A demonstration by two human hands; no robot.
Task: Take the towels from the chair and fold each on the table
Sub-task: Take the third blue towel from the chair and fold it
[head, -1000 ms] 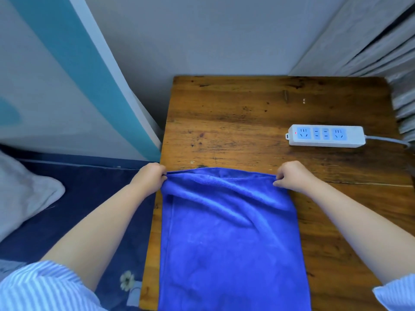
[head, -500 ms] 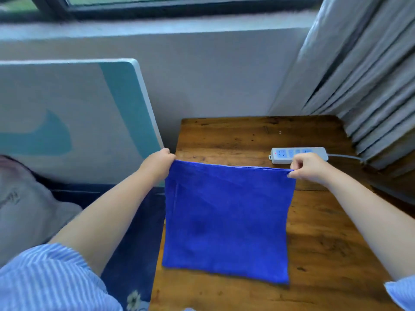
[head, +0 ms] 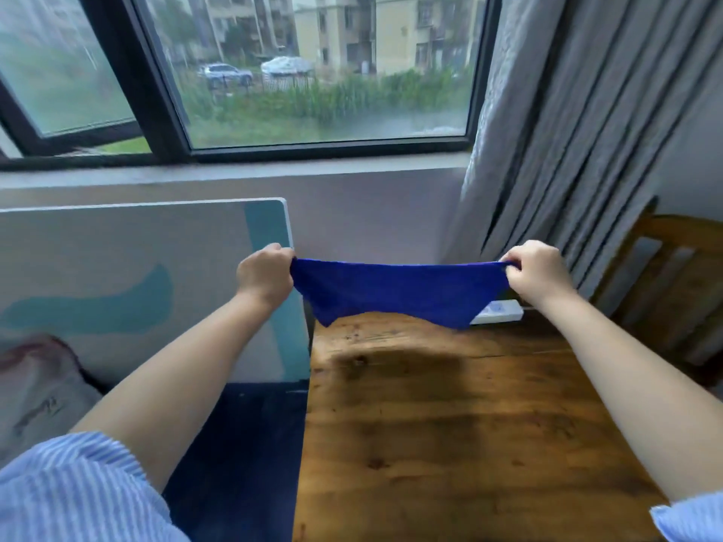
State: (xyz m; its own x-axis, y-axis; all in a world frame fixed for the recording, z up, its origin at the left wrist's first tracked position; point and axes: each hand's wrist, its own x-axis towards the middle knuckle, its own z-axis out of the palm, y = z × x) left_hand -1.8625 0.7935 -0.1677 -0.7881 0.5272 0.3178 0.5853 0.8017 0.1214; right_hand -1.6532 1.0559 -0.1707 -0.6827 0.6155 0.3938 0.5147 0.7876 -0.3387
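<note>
Blue towel held stretched in the air above the far end of the table.

Head view: the blue towel (head: 395, 291) is pinched at one top corner by the left hand (head: 263, 276) and at the other by the right hand (head: 536, 273), fingers curled tight round the cloth, so that the top edge is pulled nearly straight and the rest hangs free of the wooden table (head: 450, 424), probably to spread it flat before it is laid down for folding. A white power strip (head: 502, 311) is partly hidden behind the hanging cloth. A wooden chair (head: 673, 283) is seen at the right, beside the grey curtain (head: 579, 131); whether other towels lie on it cannot be told.
</note>
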